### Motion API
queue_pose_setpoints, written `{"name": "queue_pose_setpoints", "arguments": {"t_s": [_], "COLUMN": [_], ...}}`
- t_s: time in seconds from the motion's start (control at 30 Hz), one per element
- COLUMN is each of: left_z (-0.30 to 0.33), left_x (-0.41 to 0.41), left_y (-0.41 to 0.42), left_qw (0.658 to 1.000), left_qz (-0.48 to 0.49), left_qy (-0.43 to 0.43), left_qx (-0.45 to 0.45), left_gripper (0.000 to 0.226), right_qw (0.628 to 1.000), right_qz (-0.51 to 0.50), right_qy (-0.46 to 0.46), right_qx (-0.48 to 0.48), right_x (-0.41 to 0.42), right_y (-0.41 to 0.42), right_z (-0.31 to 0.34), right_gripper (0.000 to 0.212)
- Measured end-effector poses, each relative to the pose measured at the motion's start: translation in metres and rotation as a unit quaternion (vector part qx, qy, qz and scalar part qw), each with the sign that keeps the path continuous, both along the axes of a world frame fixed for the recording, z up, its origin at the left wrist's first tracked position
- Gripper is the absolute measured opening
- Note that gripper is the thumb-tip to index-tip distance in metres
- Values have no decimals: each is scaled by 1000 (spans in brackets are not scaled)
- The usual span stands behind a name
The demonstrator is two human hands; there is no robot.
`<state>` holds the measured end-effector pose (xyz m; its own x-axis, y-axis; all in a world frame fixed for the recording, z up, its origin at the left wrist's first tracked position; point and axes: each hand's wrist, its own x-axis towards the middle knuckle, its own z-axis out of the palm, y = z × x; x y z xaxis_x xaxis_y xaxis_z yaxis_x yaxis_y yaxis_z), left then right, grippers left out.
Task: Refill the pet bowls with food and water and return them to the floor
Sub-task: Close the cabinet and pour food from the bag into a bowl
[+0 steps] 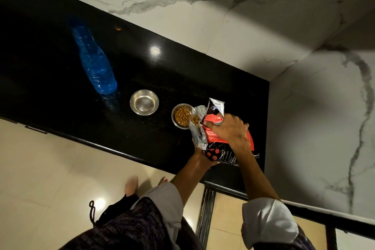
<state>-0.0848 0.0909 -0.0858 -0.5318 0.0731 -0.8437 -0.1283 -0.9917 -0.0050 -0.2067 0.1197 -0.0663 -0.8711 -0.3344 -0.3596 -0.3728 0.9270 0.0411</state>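
Two small steel bowls stand on the black counter [60, 91]. The left bowl [144, 102] holds no food; the right bowl [182, 116] holds brown kibble. A red and black pet food bag [217, 142] is tilted with its open silver mouth over the right bowl's rim, kibble showing at the opening. My right hand [229, 128] grips the bag from above. My left hand [199, 153] holds the bag from below, mostly hidden by it. A blue plastic water bottle [94, 61] stands upright on the counter, left of the bowls.
White marble walls close the counter at the back and the right. The counter's front edge runs diagonally, with beige floor tiles [40, 168] below and my bare feet near the edge. A small orange speck [118, 29] lies near the back wall.
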Motion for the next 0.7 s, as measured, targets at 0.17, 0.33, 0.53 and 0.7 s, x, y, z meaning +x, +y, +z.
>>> {"name": "queue_pose_setpoints", "arguments": {"t_s": [0.17,0.33,0.53,0.7], "left_z": [14,19,10,4], "left_x": [-3,-7,-5,-5], "left_y": [-2,-3,-1,-4], "left_qw": [999,1000,1000,999], "left_qz": [13,1,-21,-28], "left_qy": [31,13,-4,-2], "left_qx": [16,-3,-21,-22], "left_gripper": [64,69,69,75], "right_qw": [1000,1000,1000,1000], "right_qz": [-3,-10,-12,-18], "right_qy": [-4,-2,-9,-9], "right_qx": [-5,-6,-5,-8], "right_x": [-1,-1,-1,-1], "right_y": [1,2,2,1], "right_z": [-3,-5,-6,-3], "right_gripper": [87,91,93,89]}}
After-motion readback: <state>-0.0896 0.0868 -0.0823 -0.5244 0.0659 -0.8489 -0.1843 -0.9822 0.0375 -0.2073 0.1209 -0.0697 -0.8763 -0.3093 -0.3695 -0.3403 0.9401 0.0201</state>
